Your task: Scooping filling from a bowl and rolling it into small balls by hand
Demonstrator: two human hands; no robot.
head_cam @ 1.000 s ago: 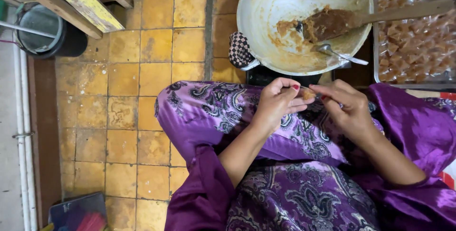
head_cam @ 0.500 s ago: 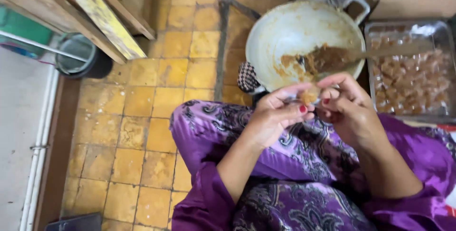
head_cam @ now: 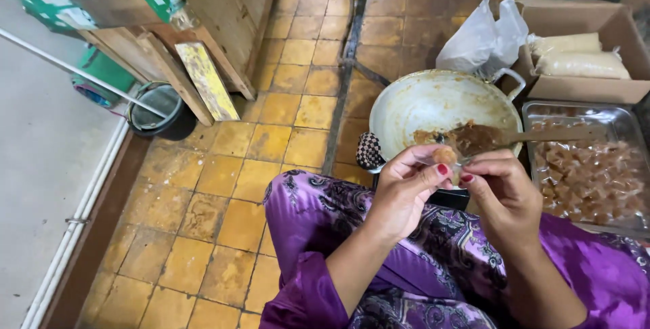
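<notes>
My left hand (head_cam: pixel 403 193) and my right hand (head_cam: pixel 504 193) meet over my lap in purple patterned cloth, fingertips pinching a small brown lump of sticky sweet (head_cam: pixel 445 156) in clear wrap between them. Just beyond them stands a big white wok (head_cam: pixel 413 105) with brown paste (head_cam: pixel 474 138) and a spoon lying in it. To the right, a metal tray (head_cam: pixel 613 120) holds several wrapped brown pieces.
A cardboard box (head_cam: pixel 613 31) with white packets and a white plastic bag (head_cam: pixel 482 39) sit behind the wok. A checked cloth (head_cam: pixel 369 151) lies at the wok's near-left rim. Wooden planks (head_cam: pixel 203 78), a dark bucket (head_cam: pixel 156 109) and yellow floor tiles lie left.
The view has tilted up and away, showing more floor, the box and the bag. Both hands have stayed together on the brown lump and sit a little higher towards the wok.
</notes>
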